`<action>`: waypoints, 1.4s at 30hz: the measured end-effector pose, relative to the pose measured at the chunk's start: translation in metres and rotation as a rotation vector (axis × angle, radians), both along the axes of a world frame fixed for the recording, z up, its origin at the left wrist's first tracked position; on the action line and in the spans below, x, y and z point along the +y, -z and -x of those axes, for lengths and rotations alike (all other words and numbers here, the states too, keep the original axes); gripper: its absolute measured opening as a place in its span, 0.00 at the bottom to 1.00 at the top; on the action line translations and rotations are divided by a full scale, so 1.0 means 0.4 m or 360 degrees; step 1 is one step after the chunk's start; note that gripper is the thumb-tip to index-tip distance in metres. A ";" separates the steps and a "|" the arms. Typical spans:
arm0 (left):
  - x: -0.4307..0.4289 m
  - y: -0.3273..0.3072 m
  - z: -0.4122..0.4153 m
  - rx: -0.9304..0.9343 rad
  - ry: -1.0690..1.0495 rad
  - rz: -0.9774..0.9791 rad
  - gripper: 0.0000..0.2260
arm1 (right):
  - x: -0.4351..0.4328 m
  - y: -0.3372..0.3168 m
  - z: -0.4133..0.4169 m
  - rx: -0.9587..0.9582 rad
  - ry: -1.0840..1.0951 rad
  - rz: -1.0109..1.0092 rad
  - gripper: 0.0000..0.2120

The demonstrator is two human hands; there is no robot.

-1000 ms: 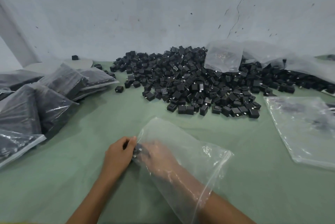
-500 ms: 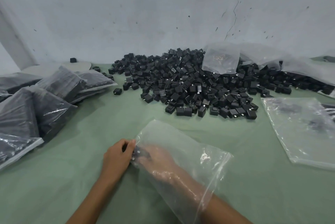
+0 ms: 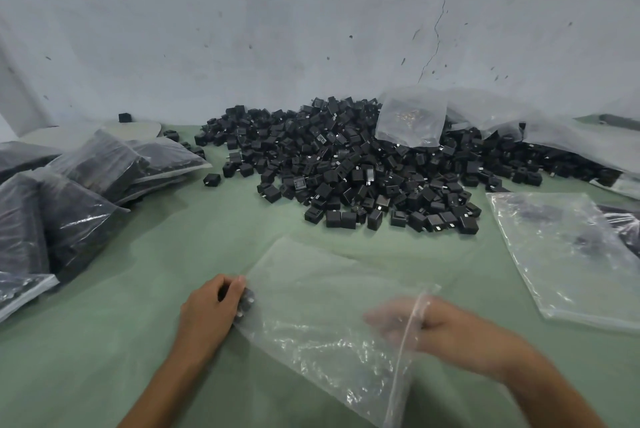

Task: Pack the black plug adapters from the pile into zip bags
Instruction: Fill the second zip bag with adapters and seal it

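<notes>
A clear zip bag [image 3: 311, 292] lies flat on the green table in front of me. My left hand [image 3: 209, 306] pinches its far left corner, where a black plug adapter [image 3: 247, 303] shows through the plastic. My right hand [image 3: 419, 327] is blurred at the bag's open mouth on the right, with its fingers just inside the plastic and nothing seen in them. The pile of black plug adapters [image 3: 349, 171] spreads across the table behind the bag, against the wall.
Filled zip bags [image 3: 86, 178] are stacked at the left. Empty clear bags [image 3: 568, 254] lie at the right, and another clear bag [image 3: 412, 119] rests on top of the pile. A single adapter [image 3: 211, 179] sits apart from the pile's left edge.
My right hand has pulled back from deep inside the bag to its mouth. The adapter stayed in the bag's corner under my left hand, and the bag now lies flatter.
</notes>
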State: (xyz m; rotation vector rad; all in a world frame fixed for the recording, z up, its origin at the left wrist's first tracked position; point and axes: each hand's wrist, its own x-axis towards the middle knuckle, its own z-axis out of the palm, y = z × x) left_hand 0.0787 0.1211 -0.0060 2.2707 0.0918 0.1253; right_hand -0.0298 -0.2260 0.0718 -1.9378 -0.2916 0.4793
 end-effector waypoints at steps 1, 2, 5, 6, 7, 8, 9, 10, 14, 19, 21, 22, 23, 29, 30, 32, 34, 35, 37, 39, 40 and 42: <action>0.001 0.002 -0.001 -0.0005 -0.0006 -0.0009 0.15 | -0.061 -0.036 0.005 0.0027 -0.0015 -0.0005 0.13; 0.000 0.004 -0.002 -0.0013 -0.0010 -0.0009 0.14 | -0.116 -0.066 0.001 -0.0019 0.0046 -0.0011 0.14; -0.001 0.007 -0.005 -0.0012 0.0000 0.0054 0.14 | -0.211 -0.091 -0.110 -0.0327 0.0525 0.0009 0.09; 0.000 0.007 -0.007 0.0000 0.0007 0.0078 0.13 | -0.218 -0.077 -0.171 -0.0457 0.0733 0.0149 0.07; 0.000 0.008 -0.008 0.0011 0.0016 0.0096 0.13 | -0.216 -0.053 -0.234 -0.0540 0.0886 0.0381 0.09; 0.001 0.008 -0.008 0.0018 0.0019 0.0105 0.13 | -0.210 -0.027 -0.291 -0.0543 0.0940 0.0668 0.12; 0.002 0.008 -0.008 0.0021 0.0017 0.0105 0.13 | -0.203 0.002 -0.336 -0.0484 0.0894 0.0949 0.18; 0.003 0.008 -0.009 0.0022 0.0014 0.0103 0.13 | -0.199 0.035 -0.369 -0.0395 0.0808 0.1181 0.24; 0.002 0.012 -0.011 0.0029 0.0011 0.0127 0.14 | -0.202 0.140 -0.399 -0.0354 0.0728 0.1601 0.30; 0.002 0.009 -0.010 0.0026 0.0009 0.0147 0.14 | -0.182 0.137 -0.400 -0.0680 0.0799 0.1665 0.16; 0.000 0.006 -0.009 0.0029 0.0013 0.0162 0.13 | -0.170 0.127 -0.397 -0.0728 0.0763 0.1657 0.14; -0.002 0.005 -0.007 0.0025 0.0016 0.0158 0.13 | -0.163 0.119 -0.392 -0.0735 0.0788 0.1579 0.14; -0.003 0.004 -0.007 0.0021 0.0017 0.0150 0.13 | -0.155 0.106 -0.381 -0.0714 0.0852 0.1414 0.15; -0.001 0.003 -0.009 0.0015 0.0029 0.0155 0.13 | -0.154 0.025 -0.169 -0.0315 0.1241 -0.0490 0.16; -0.001 0.003 -0.010 0.0014 0.0031 0.0154 0.14 | -0.160 0.026 -0.109 -0.0278 0.1240 -0.0601 0.16; -0.001 0.004 -0.012 0.0024 0.0032 0.0153 0.14 | -0.160 0.038 0.017 -0.0198 0.1244 -0.0630 0.16; 0.001 0.005 -0.014 0.0032 0.0034 0.0123 0.14 | -0.139 0.063 0.123 -0.0074 0.1180 -0.0507 0.20; 0.001 0.006 -0.014 0.0034 0.0031 0.0112 0.15 | -0.120 0.075 0.161 -0.0008 0.1103 -0.0442 0.22; 0.001 0.005 -0.014 0.0033 0.0019 0.0085 0.14 | -0.073 0.090 0.198 0.0097 0.0930 -0.0354 0.24; 0.000 0.002 -0.012 0.0027 0.0019 0.0058 0.14 | -0.017 0.091 0.194 0.0210 0.0810 -0.0395 0.22; 0.000 0.001 -0.012 0.0028 0.0021 0.0059 0.14 | 0.012 0.093 0.180 0.0244 0.0777 -0.0426 0.19; 0.002 -0.001 -0.011 0.0043 0.0026 0.0070 0.14 | 0.066 0.105 0.142 0.0356 0.0837 -0.0638 0.16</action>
